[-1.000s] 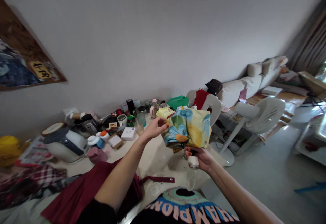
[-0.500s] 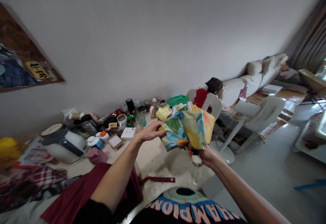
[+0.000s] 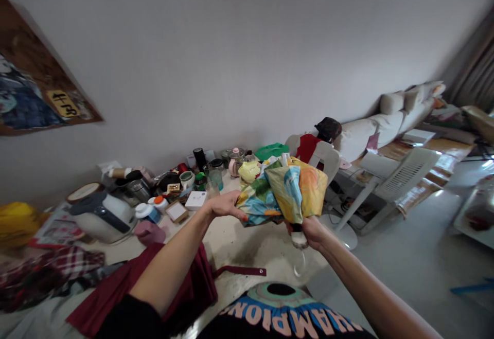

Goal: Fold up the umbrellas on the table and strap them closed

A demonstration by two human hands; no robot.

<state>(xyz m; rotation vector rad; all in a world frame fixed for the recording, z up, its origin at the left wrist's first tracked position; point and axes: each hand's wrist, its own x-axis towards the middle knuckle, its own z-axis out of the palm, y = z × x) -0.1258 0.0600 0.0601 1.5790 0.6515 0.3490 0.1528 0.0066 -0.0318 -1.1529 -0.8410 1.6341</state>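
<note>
A folding umbrella [image 3: 289,187] with a colourful yellow, blue and green canopy is held above the table, its folds loose and bunched. My right hand [image 3: 313,232] is closed around it near the white handle, from which a pale wrist loop hangs. At the canopy's left side, my left hand [image 3: 227,206] pinches a fold between thumb and fingers; the fingers behind the cloth are hidden. Below my left forearm lies a dark red folded cloth [image 3: 196,277], with a dark red strap [image 3: 245,270] with a snap stretching to its right.
Along the wall the table [image 3: 227,236] carries an electric kettle [image 3: 102,215], a pink cup [image 3: 150,232], a white bottle [image 3: 147,212], a small white box [image 3: 196,200] and several glasses and jars. Right of the table stand a white fan or chair-like object [image 3: 409,174] and a sofa [image 3: 363,133].
My left hand has shifted slightly left and down, drawing the canopy's fold outward. The canopy panels have spread and turned a little. My right hand keeps its hold; the view has moved slightly.
</note>
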